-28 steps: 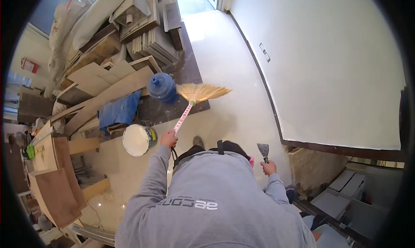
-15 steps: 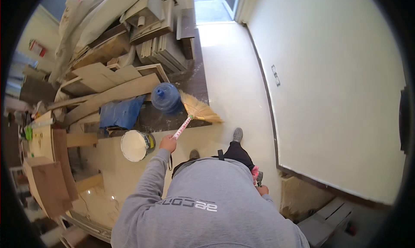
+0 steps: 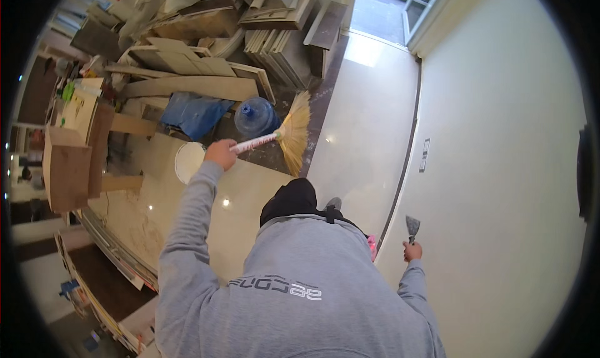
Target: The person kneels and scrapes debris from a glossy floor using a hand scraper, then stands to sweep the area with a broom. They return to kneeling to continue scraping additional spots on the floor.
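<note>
My left hand is closed round the pink-and-white handle of a straw broom. The broom points away to the right, its fanned yellow bristles beside a blue water jug and over the dark floor strip. Partly behind my left hand stands a white bucket. Out to my right, my right hand grips a putty knife by its dark handle, the wide grey blade pointing away from me. The blade shows against the white wall; whether it touches cannot be told.
Stacked boards and panels fill the far left, with a blue plastic sheet in front. A wooden box stands at left. Pale tiled floor runs to an open doorway. Pink cloth shows at my right hip.
My left hand has moved left and up, and the broom has swung to a flatter slant. My right hand has come out from beside my hip with the putty knife. My view has turned left.
</note>
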The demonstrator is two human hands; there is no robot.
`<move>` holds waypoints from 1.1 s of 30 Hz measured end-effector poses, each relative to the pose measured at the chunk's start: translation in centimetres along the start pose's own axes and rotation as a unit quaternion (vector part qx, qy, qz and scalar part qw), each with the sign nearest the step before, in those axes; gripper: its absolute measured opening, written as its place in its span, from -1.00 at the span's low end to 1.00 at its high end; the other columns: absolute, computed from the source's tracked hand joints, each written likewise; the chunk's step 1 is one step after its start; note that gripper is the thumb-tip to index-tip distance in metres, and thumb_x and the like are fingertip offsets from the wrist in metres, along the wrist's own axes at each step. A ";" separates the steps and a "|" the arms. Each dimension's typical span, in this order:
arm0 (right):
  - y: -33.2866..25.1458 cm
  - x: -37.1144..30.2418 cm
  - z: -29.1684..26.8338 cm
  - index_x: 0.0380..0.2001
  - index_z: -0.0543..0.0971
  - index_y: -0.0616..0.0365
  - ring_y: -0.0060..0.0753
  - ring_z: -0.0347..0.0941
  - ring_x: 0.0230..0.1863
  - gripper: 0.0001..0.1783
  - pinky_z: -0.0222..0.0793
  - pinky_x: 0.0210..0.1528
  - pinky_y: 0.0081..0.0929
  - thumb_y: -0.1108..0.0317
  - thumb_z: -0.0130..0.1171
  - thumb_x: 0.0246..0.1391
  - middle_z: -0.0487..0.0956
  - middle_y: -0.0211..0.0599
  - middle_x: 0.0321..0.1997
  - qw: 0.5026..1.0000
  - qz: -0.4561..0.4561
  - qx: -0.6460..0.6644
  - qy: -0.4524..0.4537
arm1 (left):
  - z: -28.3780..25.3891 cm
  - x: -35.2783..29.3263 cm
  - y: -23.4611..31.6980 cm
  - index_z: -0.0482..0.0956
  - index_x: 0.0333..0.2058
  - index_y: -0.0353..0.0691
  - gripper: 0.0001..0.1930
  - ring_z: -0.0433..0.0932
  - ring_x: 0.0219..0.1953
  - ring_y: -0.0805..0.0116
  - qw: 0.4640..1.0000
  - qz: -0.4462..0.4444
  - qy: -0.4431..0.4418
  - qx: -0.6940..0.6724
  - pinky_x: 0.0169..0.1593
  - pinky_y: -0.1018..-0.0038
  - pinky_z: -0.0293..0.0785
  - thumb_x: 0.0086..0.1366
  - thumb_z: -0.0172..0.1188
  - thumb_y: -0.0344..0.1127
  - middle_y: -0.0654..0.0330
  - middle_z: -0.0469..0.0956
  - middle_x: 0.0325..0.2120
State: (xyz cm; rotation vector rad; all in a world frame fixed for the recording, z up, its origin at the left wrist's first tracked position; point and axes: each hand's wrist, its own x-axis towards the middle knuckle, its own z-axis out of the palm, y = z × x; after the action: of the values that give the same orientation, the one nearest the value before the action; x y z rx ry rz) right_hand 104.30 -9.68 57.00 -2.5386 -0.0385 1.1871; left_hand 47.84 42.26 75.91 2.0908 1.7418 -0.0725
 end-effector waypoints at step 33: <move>-35.9 13.0 -6.7 -0.51 0.41 0.15 -0.44 0.33 -0.80 -0.67 0.25 -0.76 -0.43 0.18 0.31 -0.03 0.40 -0.32 -0.71 0.998 0.056 0.008 0.031 | -3.9 46.1 9.5 0.43 0.13 0.10 -0.51 0.09 0.33 0.06 0.935 -0.221 0.086 0.265 0.26 -0.36 -0.13 0.20 0.18 -0.08 0.09 0.21 0.27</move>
State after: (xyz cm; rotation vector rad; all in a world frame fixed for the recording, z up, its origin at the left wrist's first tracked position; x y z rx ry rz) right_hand 121.99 24.37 62.52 -2.5908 0.1301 1.1445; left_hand 65.92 85.25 68.28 2.0366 2.4967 -0.5610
